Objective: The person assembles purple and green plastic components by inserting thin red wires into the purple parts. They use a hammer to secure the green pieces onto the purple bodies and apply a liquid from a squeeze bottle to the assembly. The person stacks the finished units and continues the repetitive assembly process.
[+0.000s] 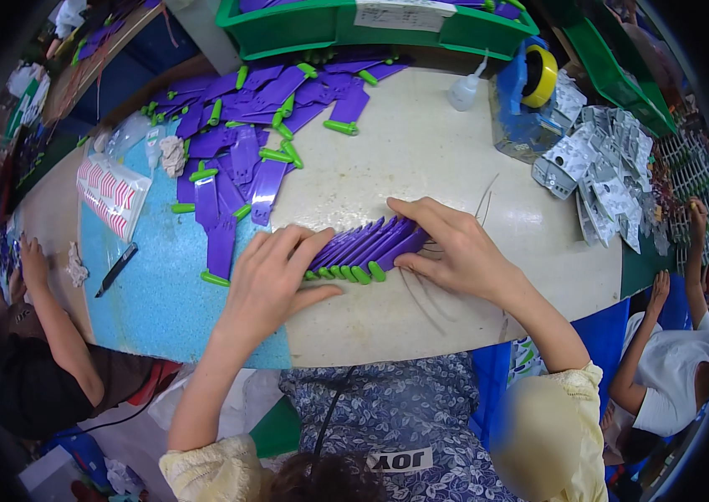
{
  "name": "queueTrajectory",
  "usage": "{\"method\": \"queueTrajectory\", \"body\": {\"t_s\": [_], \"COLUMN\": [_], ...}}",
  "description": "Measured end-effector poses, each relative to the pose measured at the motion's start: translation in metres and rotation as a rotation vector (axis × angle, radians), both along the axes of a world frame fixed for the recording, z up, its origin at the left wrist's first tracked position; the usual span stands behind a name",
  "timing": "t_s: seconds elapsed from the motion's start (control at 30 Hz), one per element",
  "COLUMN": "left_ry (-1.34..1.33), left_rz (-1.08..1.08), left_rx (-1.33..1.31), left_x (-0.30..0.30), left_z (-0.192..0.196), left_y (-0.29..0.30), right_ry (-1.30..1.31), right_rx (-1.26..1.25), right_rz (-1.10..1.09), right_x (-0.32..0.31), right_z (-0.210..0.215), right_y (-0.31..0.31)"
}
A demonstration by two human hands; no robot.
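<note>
Between my hands a tight row of flat purple plastic pieces with green rounded ends (363,249) lies slanted on the tabletop, each overlapping its neighbour, green ends toward me. My left hand (275,272) closes over the row's left end, its fingers bent and its thumb reaching along the near side. My right hand (465,251) grips the right end between fingers and thumb. Thin wires (423,303) stick out below and behind my right hand. Left of centre is a loose heap of the same purple pieces (242,155), some of them near my left hand.
A green bin (288,29) stands at the far edge. To the right are a blue tape dispenser (517,105), a white squeeze bottle (464,90) and piled grey parts (597,163). A black knife (116,269) lies on the blue mat (166,309). People work on both sides.
</note>
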State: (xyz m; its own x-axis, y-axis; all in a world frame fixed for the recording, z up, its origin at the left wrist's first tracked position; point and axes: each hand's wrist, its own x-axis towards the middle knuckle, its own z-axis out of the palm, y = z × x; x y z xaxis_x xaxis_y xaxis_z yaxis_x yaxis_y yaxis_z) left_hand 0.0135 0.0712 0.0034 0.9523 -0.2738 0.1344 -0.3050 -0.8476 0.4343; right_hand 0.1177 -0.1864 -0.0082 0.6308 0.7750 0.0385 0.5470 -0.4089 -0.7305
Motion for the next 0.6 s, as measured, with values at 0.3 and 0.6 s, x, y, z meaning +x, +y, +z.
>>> {"method": "queueTrajectory", "body": {"t_s": [0.3, 0.6], "left_ry": [-0.022, -0.017], "left_rz": [0.244, 0.159], "left_rx": [-0.598, -0.580], "left_x": [-0.044, -0.037], "left_z": [-0.041, -0.038], "left_y": [-0.004, 0.003], "right_ry": [-0.090, 0.158], "right_rx": [0.002, -0.039], "right_rz": [0.529, 0.448], "right_x": [0.015, 0.016], "right_z": [0.010, 0.012], "right_y": [0.060, 0.057]}}
